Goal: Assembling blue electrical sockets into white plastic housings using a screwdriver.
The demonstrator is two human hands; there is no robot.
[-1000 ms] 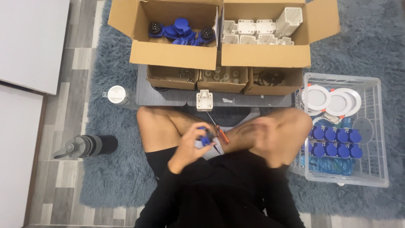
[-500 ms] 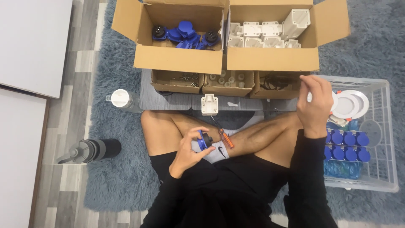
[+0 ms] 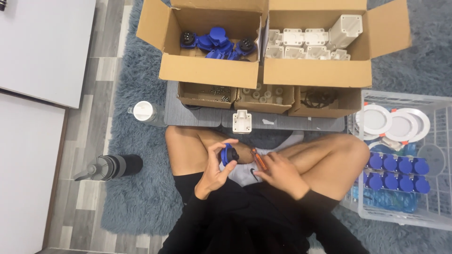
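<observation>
L hand [image 3: 214, 171] clamps blue socket part [image 3: 229, 154] over the lap, R hand [image 3: 278, 171] just beside it closes on orange screwdriver [image 3: 258, 159] — keep tip square w/ the screw, part steady.

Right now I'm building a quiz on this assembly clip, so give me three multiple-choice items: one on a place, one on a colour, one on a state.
1. Where does the white plastic basket stand?
A. at the person's right
B. at the person's left
C. inside a carton

2. What colour is the part in the left hand?
A. white
B. blue
C. green

3. How is the right hand occupied?
A. resting empty on the rug
B. reaching into a carton
C. holding an orange-handled tool

Answers:
1 A: it stands beside the right knee.
2 B: it matches the blue parts in the left carton.
3 C: its fingers close on the tool over the lap.
</observation>
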